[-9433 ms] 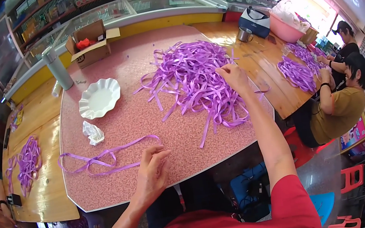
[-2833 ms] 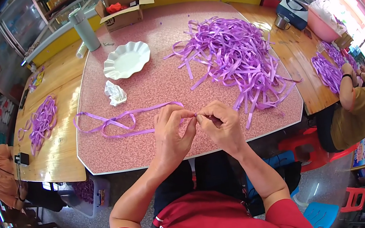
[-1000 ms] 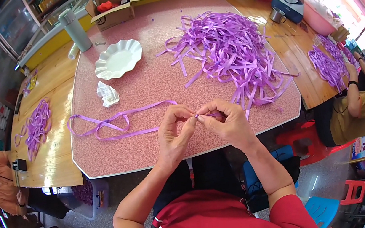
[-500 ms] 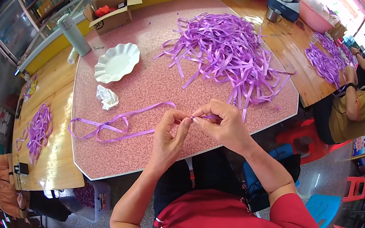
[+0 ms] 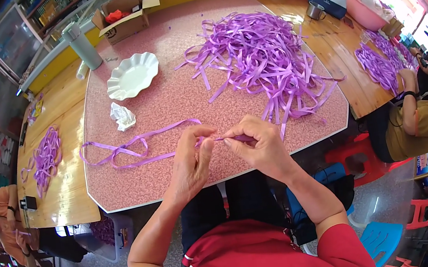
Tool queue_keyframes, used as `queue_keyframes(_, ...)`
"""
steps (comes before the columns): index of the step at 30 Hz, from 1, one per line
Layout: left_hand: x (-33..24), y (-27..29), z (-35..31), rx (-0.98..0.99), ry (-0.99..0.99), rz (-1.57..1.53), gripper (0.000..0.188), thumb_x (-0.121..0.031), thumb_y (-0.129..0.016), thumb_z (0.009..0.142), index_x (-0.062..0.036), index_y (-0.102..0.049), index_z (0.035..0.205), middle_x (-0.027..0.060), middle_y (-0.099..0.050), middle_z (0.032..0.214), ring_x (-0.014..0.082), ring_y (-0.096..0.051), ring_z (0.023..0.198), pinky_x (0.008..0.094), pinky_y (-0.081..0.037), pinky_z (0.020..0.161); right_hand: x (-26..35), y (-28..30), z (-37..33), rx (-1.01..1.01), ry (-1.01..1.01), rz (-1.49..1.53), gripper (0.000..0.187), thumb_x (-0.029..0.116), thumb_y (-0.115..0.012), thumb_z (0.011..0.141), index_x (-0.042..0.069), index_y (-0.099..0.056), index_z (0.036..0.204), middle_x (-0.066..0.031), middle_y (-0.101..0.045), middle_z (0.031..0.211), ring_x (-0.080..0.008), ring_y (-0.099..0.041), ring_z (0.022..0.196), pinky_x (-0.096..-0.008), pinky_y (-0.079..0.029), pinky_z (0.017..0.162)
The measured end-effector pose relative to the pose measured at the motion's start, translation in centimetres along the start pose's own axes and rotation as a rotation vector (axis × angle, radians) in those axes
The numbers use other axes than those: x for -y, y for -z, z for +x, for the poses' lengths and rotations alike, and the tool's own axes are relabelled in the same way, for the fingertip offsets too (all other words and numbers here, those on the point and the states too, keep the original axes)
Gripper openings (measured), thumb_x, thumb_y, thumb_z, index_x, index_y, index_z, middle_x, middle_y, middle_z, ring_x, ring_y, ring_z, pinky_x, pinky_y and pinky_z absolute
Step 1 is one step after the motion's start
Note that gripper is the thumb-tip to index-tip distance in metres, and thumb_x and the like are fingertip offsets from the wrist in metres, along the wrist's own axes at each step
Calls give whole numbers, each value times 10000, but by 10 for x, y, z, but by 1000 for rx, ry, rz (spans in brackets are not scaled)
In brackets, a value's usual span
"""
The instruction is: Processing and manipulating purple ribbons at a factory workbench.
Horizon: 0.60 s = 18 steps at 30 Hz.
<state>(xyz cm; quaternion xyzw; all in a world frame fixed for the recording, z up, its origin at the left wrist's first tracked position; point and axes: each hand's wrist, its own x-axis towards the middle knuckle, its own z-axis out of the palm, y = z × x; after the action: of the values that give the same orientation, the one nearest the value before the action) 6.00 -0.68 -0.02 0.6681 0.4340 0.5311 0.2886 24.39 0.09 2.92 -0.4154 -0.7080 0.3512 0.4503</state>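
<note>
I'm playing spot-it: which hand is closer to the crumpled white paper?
Left: the left hand is down and right from the paper; the right hand is farther right.

"What do I have at the grip?"

"I see a narrow purple ribbon (image 5: 219, 139) pinched at the fingertips of the right hand (image 5: 254, 141), a short straight stretch of it showing toward the left hand (image 5: 191, 160)."

"And left of the grip?"

"I've got a looped ribbon (image 5: 124, 146), also purple, lying loose and crossing over itself. I can't tell from here whether it joins the pinched one."

"Beyond?"

"Past the grip and to its right, I see a tangled heap of purple ribbons (image 5: 256, 47), glossy, its nearest strands trailing down beside the right hand."
</note>
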Motion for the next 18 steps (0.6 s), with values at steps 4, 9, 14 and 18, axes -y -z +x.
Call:
queue_keyframes(4, -9, 12, 12, 127, -162, 236, 211, -192, -527, 1024, -5, -613, 978, 127, -614, 898, 282, -605, 923, 381, -437, 892, -6, -9, -2, -14, 175, -94, 118, -9, -720, 830, 16, -716, 946, -56, -608, 833, -135, -571, 671, -268, -435, 569)
queue_keyframes(9, 2, 39, 5, 530, 209, 27, 231, -211, -555, 1016, 4, -606, 947, 93, -614, 839, 216, -596, 807, 334, -474, 770, -10, -12, -1, 50, 311, -73, 142, 0, -722, 807, 25, -694, 944, -93, -638, 856, -238, -641, 744, -336, -488, 618)
queue_keyframes(14, 14, 60, 0, 541, 125, -66, 233, -208, -566, 1013, -11, -604, 894, 62, -601, 821, 172, -573, 771, 319, -460, 720, -16, -14, 4, 76, 398, -158, 100, 71, -755, 779, 58, -671, 831, -60, -634, 812, -269, -633, 801, -395, -471, 737)
queue_keyframes(18, 17, 76, -6, 628, 135, -68, 314, -278, -532, 1028, -28, -587, 847, 40, -586, 800, 139, -540, 754, 288, -433, 691, -22, -21, 4, 162, 417, -158, 92, 114, -766, 782, 90, -682, 813, -26, -641, 823, -228, -618, 876, -401, -434, 842)
